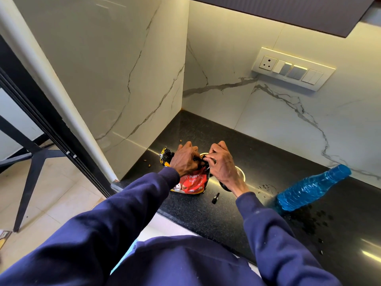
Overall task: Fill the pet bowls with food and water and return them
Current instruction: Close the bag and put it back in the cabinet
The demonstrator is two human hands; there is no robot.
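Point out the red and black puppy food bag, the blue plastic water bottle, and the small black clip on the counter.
red and black puppy food bag (192, 182): head view, red printed front.
blue plastic water bottle (309, 188): head view, mid body.
small black clip (215, 198): head view, its middle.

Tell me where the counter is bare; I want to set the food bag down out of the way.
Bare counter lies in the back corner, behind both hands, and along the back wall between the bowls and the blue bottle. Crowded: around the food bag, left hand and right hand. Water drops wet the patch beside the bottle.
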